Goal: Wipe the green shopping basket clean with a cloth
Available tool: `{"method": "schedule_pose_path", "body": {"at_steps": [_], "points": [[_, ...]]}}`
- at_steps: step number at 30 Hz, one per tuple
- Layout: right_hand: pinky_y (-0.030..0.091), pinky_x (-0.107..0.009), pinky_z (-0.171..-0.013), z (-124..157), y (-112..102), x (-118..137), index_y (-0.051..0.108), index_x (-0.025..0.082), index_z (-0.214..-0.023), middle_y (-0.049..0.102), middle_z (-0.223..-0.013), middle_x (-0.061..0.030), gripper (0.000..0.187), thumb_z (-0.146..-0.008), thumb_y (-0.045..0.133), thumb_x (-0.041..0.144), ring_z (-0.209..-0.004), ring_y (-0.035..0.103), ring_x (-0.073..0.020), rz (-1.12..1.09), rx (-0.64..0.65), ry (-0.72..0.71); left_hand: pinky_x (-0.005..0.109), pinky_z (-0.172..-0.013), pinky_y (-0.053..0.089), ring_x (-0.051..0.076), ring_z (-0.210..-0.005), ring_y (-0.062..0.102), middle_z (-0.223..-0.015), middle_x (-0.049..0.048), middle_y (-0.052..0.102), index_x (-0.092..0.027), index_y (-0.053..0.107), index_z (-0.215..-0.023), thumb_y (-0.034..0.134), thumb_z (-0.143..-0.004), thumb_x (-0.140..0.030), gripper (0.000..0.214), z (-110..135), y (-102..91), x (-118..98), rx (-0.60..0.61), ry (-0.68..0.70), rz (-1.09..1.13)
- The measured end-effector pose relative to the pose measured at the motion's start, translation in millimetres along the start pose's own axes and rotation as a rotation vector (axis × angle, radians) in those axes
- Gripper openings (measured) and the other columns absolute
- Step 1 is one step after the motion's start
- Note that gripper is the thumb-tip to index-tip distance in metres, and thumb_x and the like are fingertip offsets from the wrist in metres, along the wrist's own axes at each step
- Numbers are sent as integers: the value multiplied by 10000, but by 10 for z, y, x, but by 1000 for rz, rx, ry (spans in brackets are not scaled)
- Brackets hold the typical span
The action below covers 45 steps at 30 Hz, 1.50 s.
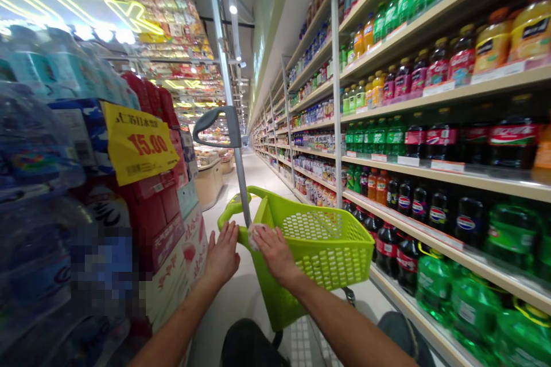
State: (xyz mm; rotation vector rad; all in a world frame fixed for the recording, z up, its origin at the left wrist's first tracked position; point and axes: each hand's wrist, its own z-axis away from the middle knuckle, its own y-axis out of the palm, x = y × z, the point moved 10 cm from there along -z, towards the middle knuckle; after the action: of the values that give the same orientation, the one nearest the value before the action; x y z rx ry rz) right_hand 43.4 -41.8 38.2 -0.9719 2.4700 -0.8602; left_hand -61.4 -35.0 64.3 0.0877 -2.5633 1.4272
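A lime-green plastic shopping basket (327, 249) on wheels stands in the aisle right in front of me, with nothing visible inside. Its grey telescopic handle pole (230, 132) rises from the near rim up to a grey grip. My left hand (222, 255) lies flat against the basket's near left rim, fingers stretched out. My right hand (273, 249) rests on the rim at the foot of the pole, fingers pressed on a small whitish cloth or wad (255, 235).
Long shelves of soda and juice bottles (434, 143) run along the right. On the left stands a stack of water bottle packs (47, 143) with a yellow 15.00 price tag (138, 142) and red cartons. The aisle floor (258, 172) runs ahead.
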Motion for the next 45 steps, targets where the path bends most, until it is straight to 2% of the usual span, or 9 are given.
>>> {"method": "schedule_pose_path", "body": {"at_steps": [4, 6, 13, 19, 26, 32, 35, 40, 45], "points": [[337, -405, -979, 374, 360, 227, 455, 246, -1234, 544, -1221, -17, 350, -895, 389, 192, -1156, 444, -198, 6, 149, -135, 466, -1083, 108, 226, -1330, 161, -1433, 81, 240, -115, 279, -1327, 389, -648, -136, 688, 34, 1, -30, 12, 9, -1], [340, -392, -978, 417, 323, 210, 456, 257, -1231, 542, -1223, -12, 349, -897, 380, 192, -1152, 446, -182, 1, 125, -137, 469, -1082, 109, 223, -1332, 153, -1435, 76, 238, -122, 268, -1333, 387, -646, -132, 697, 35, 12, -19, 12, 14, 2], [192, -506, -1031, -785, -631, -15, 415, 179, -1269, 367, -1370, -76, 409, -865, 367, 131, -1281, 253, -244, 36, -172, -58, 466, -1083, 116, 219, -1258, 333, -1324, 71, 447, -173, 444, -1220, 374, -684, -132, 542, -83, -103, 42, -11, 48, 35], [160, -460, -1062, -1175, -574, 252, 408, 137, -1261, 461, -1293, -85, 403, -859, 386, 113, -1268, 281, -222, 171, 32, -492, 494, -1079, 89, 213, -1290, 276, -1374, 65, 375, -162, 386, -1268, 377, -663, -130, 605, -50, -66, 60, -14, 42, 62], [87, -575, -1025, -1973, -1377, -86, 347, 107, -1280, 405, -1324, -88, 404, -887, 266, 66, -1308, 160, -257, 155, -238, -274, 509, -1076, 75, 211, -1315, 214, -1409, 58, 306, -143, 331, -1305, 378, -644, -137, 663, -13, -8, 25, -12, 41, 66], [235, -469, -1032, -1069, -570, 249, 329, 96, -1303, 434, -1310, -107, 431, -873, 364, 109, -1260, 284, -243, 222, 89, -488, 512, -1076, 82, 215, -1320, 201, -1417, 55, 286, -153, 325, -1312, 378, -640, -135, 674, 8, -13, 26, 7, 37, 50], [229, -436, -1043, -923, -482, 267, 363, 153, -1290, 479, -1277, -69, 395, -896, 339, 144, -1252, 305, -206, 187, 135, -526, 522, -1072, 91, 222, -1316, 211, -1416, 67, 282, -129, 331, -1308, 379, -644, -148, 666, 8, -14, 32, 23, 30, 55], [149, -466, -1051, -1281, -831, -201, 393, 187, -1273, 328, -1395, -48, 438, -857, 345, 58, -1304, 182, -222, 95, 72, -96, 514, -1076, 85, 216, -1314, 219, -1406, 67, 301, -124, 346, -1299, 377, -657, -147, 643, -2, -76, 9, 4, 26, 33], [291, -447, -976, -667, -267, -352, 438, 209, -1235, 417, -1340, -47, 519, -750, 450, 22, -1206, 369, -217, -62, 273, 205, 505, -1080, 67, 226, -1291, 277, -1379, 81, 351, -112, 397, -1267, 382, -664, -129, 603, 5, -115, -18, -72, 14, 38]]}}
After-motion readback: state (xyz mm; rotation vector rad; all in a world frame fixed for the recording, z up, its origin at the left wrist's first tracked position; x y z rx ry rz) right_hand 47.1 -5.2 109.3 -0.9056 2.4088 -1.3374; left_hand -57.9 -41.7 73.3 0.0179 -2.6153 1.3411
